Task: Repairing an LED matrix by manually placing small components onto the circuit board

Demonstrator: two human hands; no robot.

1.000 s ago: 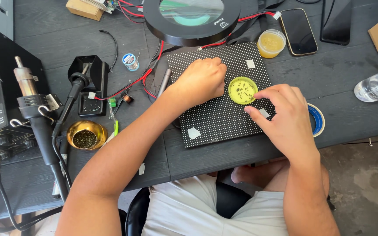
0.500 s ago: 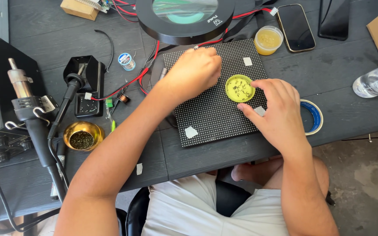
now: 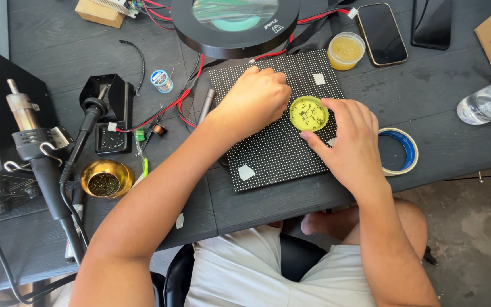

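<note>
Small round yellow tin [image 3: 308,113] resting open-side up on black LED matrix panel [image 3: 278,121], near panel's right half, upper part. Panel lying flat on dark wooden workbench [image 3: 58,34], just below round magnifier lamp [image 3: 235,23].

Right hand [image 3: 348,142]: fingers spread, thumb and fingertips curved around right rim of tin, touching or nearly touching; full clamp not confirmed from this view. Left hand [image 3: 255,98]: curled into loose fist, pressed on panel just left of tin; content of fist, if any, hidden.

Handling judgement for tin: light, rigid, shallow, smooth-walled; likely to slide on panel face if pushed sideways. Contents apparently a soft paste, so keep level. Best hold: opposing pinch across outer rim, fingers clear of interior.

Handling judgement for panel: stiff, flat, with fine dot grid likely fragile on face; support by edges, no point pressure on grid.

Surroundings: blue tape roll [image 3: 398,151] just right of right hand; pale lidded jar [image 3: 345,51] and phone [image 3: 381,33] above; plastic bottle [image 3: 487,104] at far right; brass tip-cleaner bowl [image 3: 104,178] and hot-air handpiece [image 3: 29,133] well apart at left.
</note>
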